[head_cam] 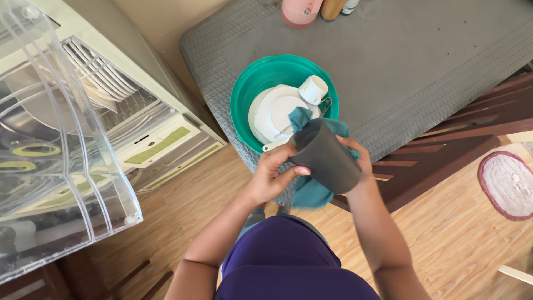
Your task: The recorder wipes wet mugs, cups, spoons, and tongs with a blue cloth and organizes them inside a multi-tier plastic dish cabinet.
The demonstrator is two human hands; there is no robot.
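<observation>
Grey cup [326,156], a plain dark tumbler, is held tilted at waist height just in front of the person, its open mouth turned toward the basin beyond. Their left hand [272,175] is closed around the cup's side near the rim. Their right hand [360,158] is on the far side, gripping a teal cloth [308,189] that wraps under and behind the cup and pokes up past its rim, touching it all round. The cup looks to be partway through a wipe with the cloth.

Just beyond the hands, a round green basin [244,97] sits on a grey textured mat [422,61]. Inside it are stacked white plates [277,111], a small white mug [313,89] lying on its side, and a metal utensil whose kind is hard to tell. So, by my judgement, several pieces in the basin are not yet handled.

To the person's left stands a dish-drying cabinet [155,141] with its clear plastic lid [61,144] raised; wire racks inside hold a few pale plates. The floor is light wood planking [455,233]. A dark wooden bench edge shows under the mat, an oval woven rug [508,183] lies at the right, and bottle bases stand at the mat's far edge.
</observation>
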